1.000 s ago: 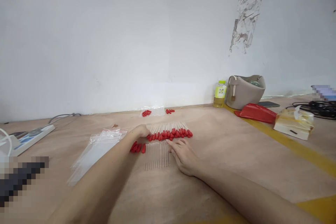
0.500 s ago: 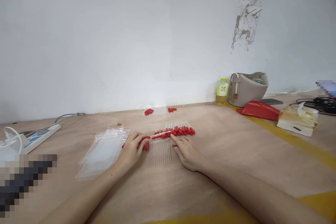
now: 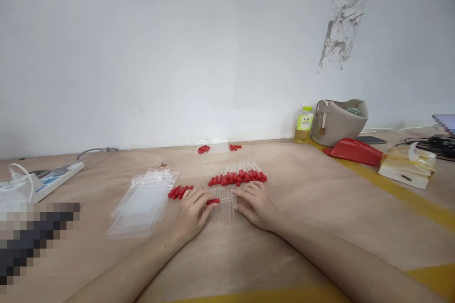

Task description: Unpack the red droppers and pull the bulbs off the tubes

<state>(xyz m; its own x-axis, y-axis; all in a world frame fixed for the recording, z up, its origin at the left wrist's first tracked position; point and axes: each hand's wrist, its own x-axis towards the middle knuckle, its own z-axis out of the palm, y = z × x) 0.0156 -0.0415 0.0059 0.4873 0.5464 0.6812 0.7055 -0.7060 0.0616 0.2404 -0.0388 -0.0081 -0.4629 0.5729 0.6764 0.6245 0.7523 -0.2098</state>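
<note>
- My L hand (image 3: 194, 209) is pinching a red-tipped stick (image 3: 213, 201) btwn thumb & forefinger, red end at my fingertips, thin shaft pointing twd my R hand.
- My R hand (image 3: 259, 204) is lying palm-down opp. it, thumb & forefinger spread apart nr the shaft's far end; can't tell if they're touching it.
- That stick is lying crosswise over a row of clear sticks (image 3: 224, 213), which is sitting btwn my hands.
- Just behind, a row of red-tipped sticks (image 3: 237, 178) is fanning out, red ends facing me.
- A small pile of red tips (image 3: 180, 192) is lying just beside my L hand.
- Farther L, clear plastic bags (image 3: 140, 206) are overlapping flat on the table (image 3: 302, 199).
- Over on the R, well apart, a bottle (image 3: 304, 125) is standing nr a grey bag (image 3: 339, 124), w/ a red pouch (image 3: 355, 152) & tissue pack (image 3: 407, 166) lying in front.
</note>
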